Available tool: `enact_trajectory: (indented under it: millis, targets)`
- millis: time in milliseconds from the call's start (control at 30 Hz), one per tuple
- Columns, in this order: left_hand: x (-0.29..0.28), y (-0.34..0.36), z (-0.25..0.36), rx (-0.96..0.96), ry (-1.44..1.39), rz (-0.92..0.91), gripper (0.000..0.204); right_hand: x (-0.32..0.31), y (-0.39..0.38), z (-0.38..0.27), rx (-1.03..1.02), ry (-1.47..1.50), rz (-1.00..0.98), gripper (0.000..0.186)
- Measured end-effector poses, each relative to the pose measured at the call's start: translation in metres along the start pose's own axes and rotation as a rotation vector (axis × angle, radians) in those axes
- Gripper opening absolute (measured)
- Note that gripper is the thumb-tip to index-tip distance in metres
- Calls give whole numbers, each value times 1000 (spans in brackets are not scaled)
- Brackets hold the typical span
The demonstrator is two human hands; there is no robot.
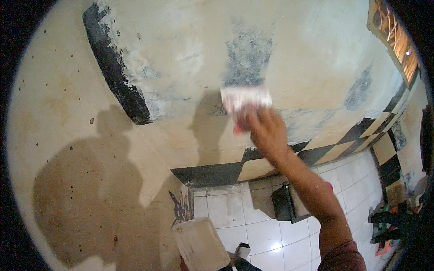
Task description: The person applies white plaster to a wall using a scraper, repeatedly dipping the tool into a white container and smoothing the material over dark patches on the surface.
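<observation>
My right hand reaches up to the wall with fingers closed on a putty scraper, its wide pale blade blurred and a bit of red at the grip. The blade lies against or very near the wall, just under a dark patch thinly smeared with pale filler. At the lower edge, a shallow rectangular beige tray is held up at a tilt. Only a sliver of my left hand shows at the tray's left side; most of its fingers are hidden.
Black and cream checks run along the wall's foot. White floor tiles lie below, with a black box-like object on them near the wall. Dark and colourful items sit at right. An opening shows at upper right.
</observation>
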State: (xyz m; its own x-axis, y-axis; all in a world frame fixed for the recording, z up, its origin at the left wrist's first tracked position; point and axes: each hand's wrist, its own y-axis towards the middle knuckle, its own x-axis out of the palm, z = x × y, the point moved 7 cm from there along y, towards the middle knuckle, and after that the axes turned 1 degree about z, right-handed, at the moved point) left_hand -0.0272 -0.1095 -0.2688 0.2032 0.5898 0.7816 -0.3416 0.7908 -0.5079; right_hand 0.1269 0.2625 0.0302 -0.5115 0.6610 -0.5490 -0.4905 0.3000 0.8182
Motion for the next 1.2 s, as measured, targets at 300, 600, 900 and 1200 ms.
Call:
enact_trajectory:
  millis: [300,600,900,1200]
  targets:
    - [2,-4,-2,-11,2,-21,64,40,63,1,-122,-137,61,42]
    - [0,-4,-2,-45,-51,-30,65,44,-76,-15,-87,14,-155,38]
    - [-1,1,-9,-50,-35,-10,66,49,-23,48,-48,-30,22,32]
    - [-7,4,-7,-46,-40,-12,68,45,-55,-33,-9,137,-55,30]
